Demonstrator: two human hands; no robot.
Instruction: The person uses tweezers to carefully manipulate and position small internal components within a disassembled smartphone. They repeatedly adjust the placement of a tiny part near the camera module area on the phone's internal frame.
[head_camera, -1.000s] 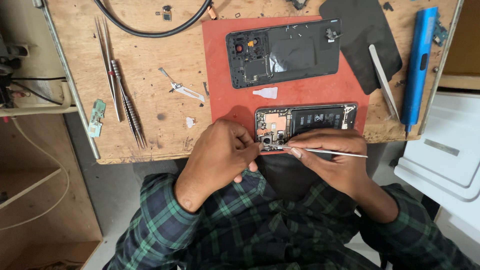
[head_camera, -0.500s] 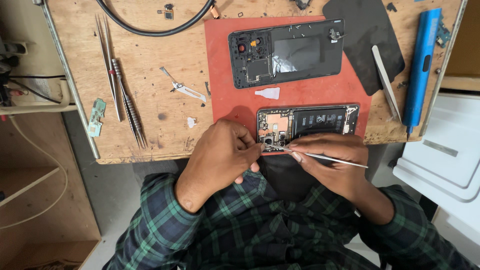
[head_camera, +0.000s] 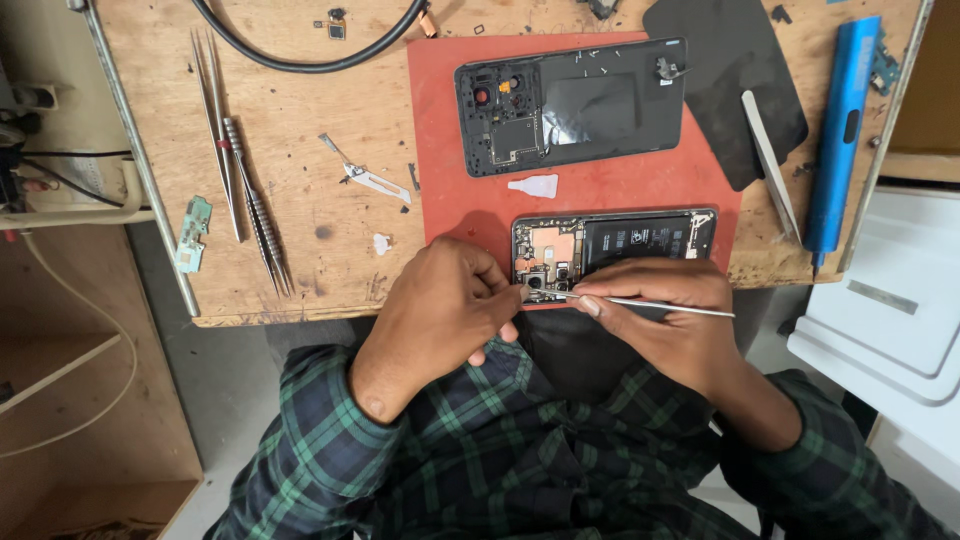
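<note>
An opened phone body (head_camera: 640, 240) with bare circuit board and black battery lies on the near edge of a red mat (head_camera: 460, 150). My left hand (head_camera: 440, 310) rests at the phone's left end, fingertips pinched at its lower left corner. My right hand (head_camera: 660, 305) holds thin metal tweezers (head_camera: 650, 302), their tip at the board near the camera module. A separated black phone back frame (head_camera: 570, 105) lies farther up the mat, with a small white pick (head_camera: 535, 185) below it.
On the wooden bench (head_camera: 300, 250): two long tweezers (head_camera: 215, 130), a ribbed screwdriver (head_camera: 257, 205), a scalpel blade (head_camera: 365, 175), a small green circuit board (head_camera: 192, 232), black cable (head_camera: 300, 55), black sheet (head_camera: 730, 80), flat spudger (head_camera: 770, 165), blue tool (head_camera: 840, 130). White unit (head_camera: 890, 310) at right.
The view has shifted slightly. Both hands stay at the phone's lower left corner, with the tweezers tilted a little differently.
</note>
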